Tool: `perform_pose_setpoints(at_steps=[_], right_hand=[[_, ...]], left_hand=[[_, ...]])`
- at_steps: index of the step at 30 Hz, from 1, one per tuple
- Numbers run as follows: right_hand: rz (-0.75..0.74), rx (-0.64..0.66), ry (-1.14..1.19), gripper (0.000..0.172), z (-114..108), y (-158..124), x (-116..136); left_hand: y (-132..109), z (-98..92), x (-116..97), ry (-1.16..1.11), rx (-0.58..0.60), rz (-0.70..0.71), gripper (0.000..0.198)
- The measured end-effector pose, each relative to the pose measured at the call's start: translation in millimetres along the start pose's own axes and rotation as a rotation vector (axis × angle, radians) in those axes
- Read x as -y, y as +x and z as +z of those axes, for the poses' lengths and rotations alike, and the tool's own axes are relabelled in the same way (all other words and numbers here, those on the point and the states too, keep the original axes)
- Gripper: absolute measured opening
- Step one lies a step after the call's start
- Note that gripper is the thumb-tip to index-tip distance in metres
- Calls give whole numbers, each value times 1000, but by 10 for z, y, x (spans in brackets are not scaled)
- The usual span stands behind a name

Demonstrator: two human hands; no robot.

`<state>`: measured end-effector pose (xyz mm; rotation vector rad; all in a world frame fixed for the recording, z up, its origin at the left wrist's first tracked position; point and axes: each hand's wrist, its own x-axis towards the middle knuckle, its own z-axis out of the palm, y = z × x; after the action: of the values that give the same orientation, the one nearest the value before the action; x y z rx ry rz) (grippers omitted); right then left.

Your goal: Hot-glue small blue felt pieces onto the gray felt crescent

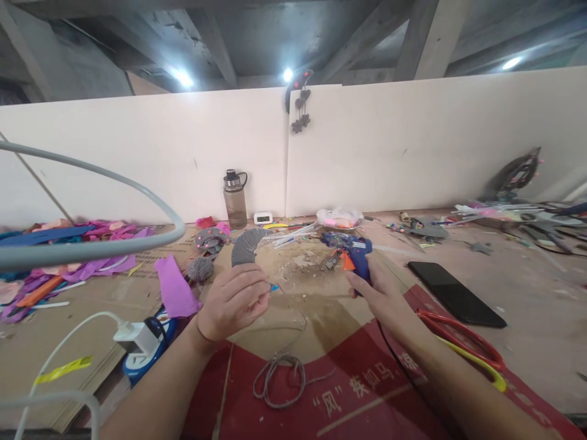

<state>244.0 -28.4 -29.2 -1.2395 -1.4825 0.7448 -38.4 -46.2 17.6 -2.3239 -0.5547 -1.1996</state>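
My left hand (241,297) is closed around the lower end of a grey yarn-wrapped crescent (246,246), whose curved tip points up and right. A small blue bit (274,288) shows beside its fingers. In my right hand (373,286) is a blue hot glue gun (360,252), its nozzle end smeared and facing left, with an orange piece under it. Its black cord runs down along my forearm. On the cardboard below lies a loose coil of grey yarn (280,382). A grey yarn ball (200,269) rests left of the crescent.
Right of my hand lie a black phone (456,293) and red-and-yellow scissors (463,342). A power strip (151,351) with a white plug is at left, near colourful felt scraps (92,256). A water bottle (235,201) stands by the wall. A grey hose (114,250) crosses the left foreground.
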Motion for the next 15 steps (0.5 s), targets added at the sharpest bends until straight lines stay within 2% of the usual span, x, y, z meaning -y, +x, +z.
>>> perform_pose_setpoints(at_steps=[3,6,10,15], right_hand=[[129,109,305,27,16,-32,164],[114,175,432,33,28,-62,351],[51,311,451,34,11,-120,492],[69,326,375,22,4,-180,454]], left_hand=[[-34,1,29,4,20,7,31],[-75,17,63,-2,20,1,32],[-103,32,96,2,1,-18,30],[-69,16,93,6,9,-6,30]])
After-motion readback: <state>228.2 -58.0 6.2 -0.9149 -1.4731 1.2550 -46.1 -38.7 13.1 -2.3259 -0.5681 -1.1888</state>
